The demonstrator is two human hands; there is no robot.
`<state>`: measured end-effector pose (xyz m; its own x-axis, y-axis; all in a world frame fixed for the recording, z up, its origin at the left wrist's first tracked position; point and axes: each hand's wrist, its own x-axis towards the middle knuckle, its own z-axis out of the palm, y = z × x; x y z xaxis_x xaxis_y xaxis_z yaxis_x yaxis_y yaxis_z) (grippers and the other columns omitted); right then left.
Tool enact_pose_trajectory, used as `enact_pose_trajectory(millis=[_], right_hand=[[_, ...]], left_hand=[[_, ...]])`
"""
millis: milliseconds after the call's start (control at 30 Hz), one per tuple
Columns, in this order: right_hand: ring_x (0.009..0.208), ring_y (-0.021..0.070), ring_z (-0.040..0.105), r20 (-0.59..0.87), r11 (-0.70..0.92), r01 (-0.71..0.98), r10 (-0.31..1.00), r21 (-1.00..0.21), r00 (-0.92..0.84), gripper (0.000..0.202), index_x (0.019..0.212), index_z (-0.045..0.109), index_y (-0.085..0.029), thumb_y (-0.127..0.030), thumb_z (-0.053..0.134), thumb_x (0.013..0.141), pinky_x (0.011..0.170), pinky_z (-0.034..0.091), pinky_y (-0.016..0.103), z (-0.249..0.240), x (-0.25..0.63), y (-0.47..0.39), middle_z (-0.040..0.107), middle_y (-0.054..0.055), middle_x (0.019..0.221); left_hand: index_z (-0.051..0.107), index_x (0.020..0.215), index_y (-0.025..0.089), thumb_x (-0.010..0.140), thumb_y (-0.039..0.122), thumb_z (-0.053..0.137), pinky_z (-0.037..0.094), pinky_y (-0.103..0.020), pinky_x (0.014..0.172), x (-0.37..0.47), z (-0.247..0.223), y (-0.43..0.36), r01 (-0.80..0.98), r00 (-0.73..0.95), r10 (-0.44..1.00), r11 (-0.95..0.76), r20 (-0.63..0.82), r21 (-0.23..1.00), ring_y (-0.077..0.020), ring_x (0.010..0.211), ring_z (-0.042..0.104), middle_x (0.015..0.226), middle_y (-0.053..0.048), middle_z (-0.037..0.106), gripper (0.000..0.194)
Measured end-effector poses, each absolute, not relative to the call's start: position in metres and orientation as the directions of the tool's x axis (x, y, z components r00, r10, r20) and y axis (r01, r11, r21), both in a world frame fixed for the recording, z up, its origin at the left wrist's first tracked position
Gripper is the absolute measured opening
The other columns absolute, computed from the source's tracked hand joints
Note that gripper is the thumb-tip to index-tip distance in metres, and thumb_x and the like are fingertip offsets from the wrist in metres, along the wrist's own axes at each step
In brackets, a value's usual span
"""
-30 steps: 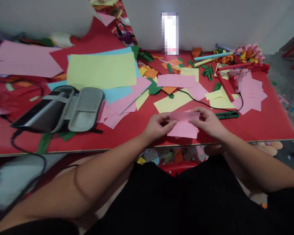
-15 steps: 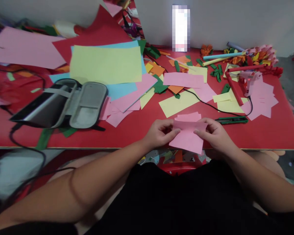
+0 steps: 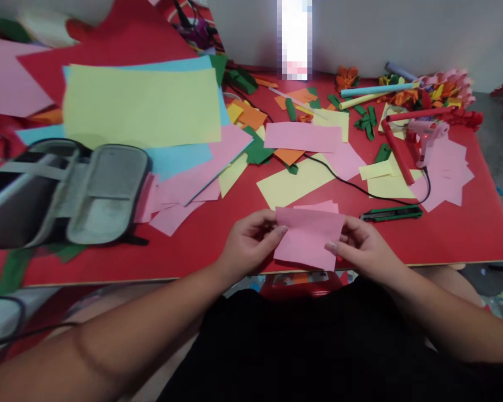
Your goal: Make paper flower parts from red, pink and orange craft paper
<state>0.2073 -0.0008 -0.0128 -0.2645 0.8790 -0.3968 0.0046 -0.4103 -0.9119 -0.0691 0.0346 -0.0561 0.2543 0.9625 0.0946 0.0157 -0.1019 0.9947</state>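
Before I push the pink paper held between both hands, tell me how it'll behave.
The pink paper would likely flex rather than resist: it looks like a thin sheet. It's probably light, since the left hand and right hand just pinch its sides.

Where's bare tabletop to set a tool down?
Two bare red tabletop patches: right front, between the green utility knife and table edge; left front, between the open case and left hand. Crowded: back right, paper flowers, rolled paper and glue gun; back left, stacked sheets.

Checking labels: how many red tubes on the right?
2: the far red tube beyond the glue gun; the near red tube slanting to its left. More may be hidden.
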Motion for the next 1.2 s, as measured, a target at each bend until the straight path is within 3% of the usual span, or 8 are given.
enact_pose_trajectory(millis=[167, 267, 433, 567, 833, 1033, 1200], right_hand=[[0.094, 0.0238, 0.075, -0.442, -0.47, -0.047, 0.855, -0.881, -0.271, 0.041, 0.104, 0.074, -0.03, -0.058, 0.097, 0.086, 0.09, 0.066, 0.042, -0.016, 0.21, -0.003, 0.075, 0.002, 0.094], [0.096, 0.0238, 0.077, -0.494, -0.541, -0.14, 0.827, -0.83, -0.269, 0.045, 0.106, 0.076, -0.029, -0.059, 0.101, 0.082, 0.09, 0.066, 0.042, -0.015, 0.209, -0.004, 0.081, 0.004, 0.107], [0.08, 0.0198, 0.071, -0.575, -0.626, -0.19, 0.775, -0.756, -0.264, 0.051, 0.1, 0.074, -0.027, -0.06, 0.105, 0.077, 0.078, 0.064, 0.038, -0.018, 0.207, -0.005, 0.077, 0.002, 0.096], [0.074, 0.02, 0.067, -0.593, -0.64, -0.159, 0.761, -0.751, -0.263, 0.05, 0.102, 0.072, -0.028, -0.061, 0.102, 0.08, 0.069, 0.061, 0.036, -0.021, 0.21, -0.006, 0.073, 0.0, 0.088], [0.076, 0.0158, 0.065, -0.603, -0.669, -0.219, 0.739, -0.71, -0.302, 0.058, 0.105, 0.073, -0.026, -0.055, 0.111, 0.072, 0.069, 0.054, 0.03, -0.025, 0.209, -0.009, 0.073, -0.001, 0.092], [0.065, 0.0102, 0.059, -0.581, -0.64, -0.196, 0.762, -0.743, -0.286, 0.058, 0.106, 0.071, -0.024, -0.055, 0.109, 0.075, 0.061, 0.048, 0.025, -0.023, 0.209, -0.009, 0.069, -0.004, 0.086], [0.06, 0.0097, 0.057, -0.529, -0.59, -0.179, 0.796, -0.788, -0.294, 0.052, 0.101, 0.07, -0.024, -0.044, 0.11, 0.074, 0.059, 0.049, 0.024, -0.022, 0.205, -0.01, 0.062, -0.008, 0.072]], left_hand=[[0.086, 0.114, 0.022, 0.102, 0.032, 0.084, 0.06, -0.022, 0.064, -0.073, -0.053, 0.027, 0.053, 0.362, 0.926, -0.133, 0.105, 0.99, -0.0134, 0.071, 0.074, 0.089, -0.005, 0.084, 0.016], [0.086, 0.11, 0.022, 0.102, 0.033, 0.083, 0.055, -0.022, 0.057, -0.074, -0.052, 0.023, 0.079, 0.373, 0.92, -0.159, 0.119, 0.984, -0.0124, 0.064, 0.068, 0.082, -0.004, 0.081, 0.014], [0.085, 0.104, 0.021, 0.103, 0.035, 0.081, 0.056, -0.022, 0.058, -0.075, -0.053, 0.024, 0.105, 0.369, 0.92, -0.182, 0.132, 0.978, -0.0131, 0.064, 0.068, 0.081, -0.004, 0.08, 0.014], [0.085, 0.107, 0.022, 0.104, 0.038, 0.081, 0.057, -0.023, 0.059, -0.075, -0.055, 0.023, 0.114, 0.363, 0.925, -0.168, 0.116, 0.979, -0.0137, 0.066, 0.069, 0.084, -0.005, 0.081, 0.017], [0.081, 0.109, 0.023, 0.103, 0.031, 0.082, 0.054, -0.021, 0.059, -0.078, -0.06, 0.021, 0.133, 0.31, 0.936, -0.214, 0.164, 0.968, -0.0109, 0.065, 0.063, 0.08, 0.0, 0.072, 0.01], [0.082, 0.122, 0.021, 0.107, 0.025, 0.076, 0.064, -0.024, 0.074, -0.077, -0.057, 0.025, 0.135, 0.399, 0.888, -0.302, 0.227, 0.944, -0.016, 0.084, 0.079, 0.099, -0.007, 0.084, 0.017], [0.083, 0.12, 0.021, 0.104, 0.015, 0.074, 0.068, -0.023, 0.083, -0.07, -0.045, 0.03, 0.062, 0.534, 0.76, -0.473, 0.372, 0.879, -0.016, 0.095, 0.084, 0.108, -0.007, 0.088, 0.019]])
